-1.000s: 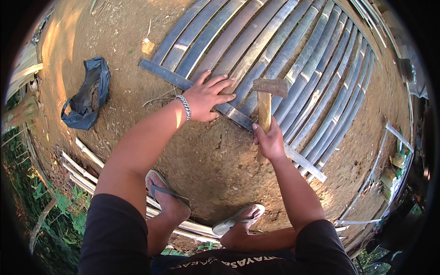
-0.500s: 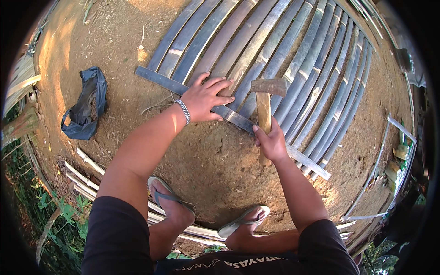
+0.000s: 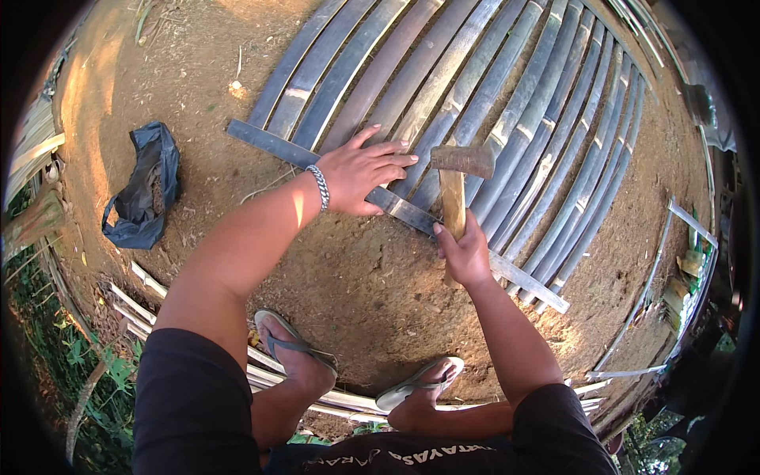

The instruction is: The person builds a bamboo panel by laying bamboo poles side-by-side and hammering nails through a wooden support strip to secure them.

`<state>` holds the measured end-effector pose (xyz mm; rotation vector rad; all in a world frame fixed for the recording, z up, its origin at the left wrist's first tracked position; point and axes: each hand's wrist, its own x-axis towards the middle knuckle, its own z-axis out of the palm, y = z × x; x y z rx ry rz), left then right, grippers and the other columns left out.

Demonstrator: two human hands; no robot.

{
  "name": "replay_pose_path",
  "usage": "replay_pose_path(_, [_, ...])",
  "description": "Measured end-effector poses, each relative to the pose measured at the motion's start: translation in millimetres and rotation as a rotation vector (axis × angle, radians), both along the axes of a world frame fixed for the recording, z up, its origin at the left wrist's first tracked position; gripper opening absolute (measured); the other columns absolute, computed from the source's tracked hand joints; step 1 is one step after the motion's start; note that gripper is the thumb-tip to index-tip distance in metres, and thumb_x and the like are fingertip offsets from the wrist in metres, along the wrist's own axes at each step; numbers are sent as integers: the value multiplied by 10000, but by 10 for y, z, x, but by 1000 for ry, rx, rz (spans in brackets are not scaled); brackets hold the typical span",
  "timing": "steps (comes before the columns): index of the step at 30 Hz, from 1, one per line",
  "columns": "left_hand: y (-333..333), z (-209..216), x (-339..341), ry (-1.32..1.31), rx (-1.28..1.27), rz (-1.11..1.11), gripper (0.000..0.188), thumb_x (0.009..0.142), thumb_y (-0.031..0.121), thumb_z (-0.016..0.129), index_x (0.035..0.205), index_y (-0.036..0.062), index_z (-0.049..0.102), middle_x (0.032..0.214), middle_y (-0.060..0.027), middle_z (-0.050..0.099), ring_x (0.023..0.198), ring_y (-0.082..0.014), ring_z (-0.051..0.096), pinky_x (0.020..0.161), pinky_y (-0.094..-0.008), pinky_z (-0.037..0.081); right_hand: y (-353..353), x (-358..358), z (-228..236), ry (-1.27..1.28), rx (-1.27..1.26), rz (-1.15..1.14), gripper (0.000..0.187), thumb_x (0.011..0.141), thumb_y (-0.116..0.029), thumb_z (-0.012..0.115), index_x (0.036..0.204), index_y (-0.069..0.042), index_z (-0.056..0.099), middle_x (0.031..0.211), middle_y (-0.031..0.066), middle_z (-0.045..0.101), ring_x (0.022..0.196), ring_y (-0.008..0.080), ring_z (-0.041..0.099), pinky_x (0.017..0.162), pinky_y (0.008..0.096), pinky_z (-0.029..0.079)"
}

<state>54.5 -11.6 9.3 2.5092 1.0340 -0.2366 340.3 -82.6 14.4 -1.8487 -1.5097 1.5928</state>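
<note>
Several dark bamboo slats (image 3: 475,103) lie side by side on the ground, their near ends meeting a flat bamboo crosspiece (image 3: 265,142). My left hand (image 3: 358,176) rests over the crosspiece and slat ends, fingers spread and nothing gripped. To its right, my right hand (image 3: 467,252) is closed around the wooden handle of a hammer (image 3: 463,161). The hammer's rusty head points away from me and appears above the slats. Whether it touches them I cannot tell. The hand and hammer handle hide part of the crosspiece.
A crumpled black plastic bag (image 3: 141,190) with something brown inside lies on the bare soil at left. Pale bamboo strips (image 3: 265,360) run behind my sandalled feet. At the far right, thin strips (image 3: 673,277) form an angular frame, with plants at lower left.
My left hand has shifted slightly right along the crosspiece, its fingers stretched further. The hammer, still in my right hand, sits a little nearer to me. The view has shifted slightly.
</note>
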Motion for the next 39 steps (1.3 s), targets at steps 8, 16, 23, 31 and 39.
replay_pose_path(8, [-22,-68,-63,-123,8,18,614,948,424,639,1521,236,529,1674,71,361,1578,-145,243,1329,-539,45,-18,7,-53,22,-17,5,365,969,-231,729,1200,16,592,791,167,707,729,265,702,703,408,539])
replay_pose_path(16, [-17,-120,-40,-157,24,-4,515,967,401,634,1452,231,606,1666,79,376,1579,-151,238,1324,-562,58,-101,91,-3,33,93,126,360,991,-201,691,1241,24,561,787,195,699,722,328,723,659,426,549])
replay_pose_path(23, [-28,-132,-42,-229,24,28,438,962,341,642,1381,215,668,1645,63,416,1568,-162,273,1320,-573,77,-415,327,128,-112,402,556,492,962,-114,668,1413,-27,492,991,219,713,739,383,727,629,476,602])
replay_pose_path(31, [-31,-181,-47,-205,52,21,443,955,282,635,1395,238,662,1647,72,413,1566,-164,273,1317,-577,92,-272,85,552,-47,608,606,613,816,-37,690,1408,-111,553,892,131,654,656,323,678,572,428,583])
replay_pose_path(39, [-27,-188,-25,-187,45,9,439,947,300,643,1383,253,675,1650,77,408,1568,-152,266,1313,-573,88,-347,171,546,-208,312,720,555,902,-73,630,1437,-117,486,966,177,677,743,376,715,635,449,602])
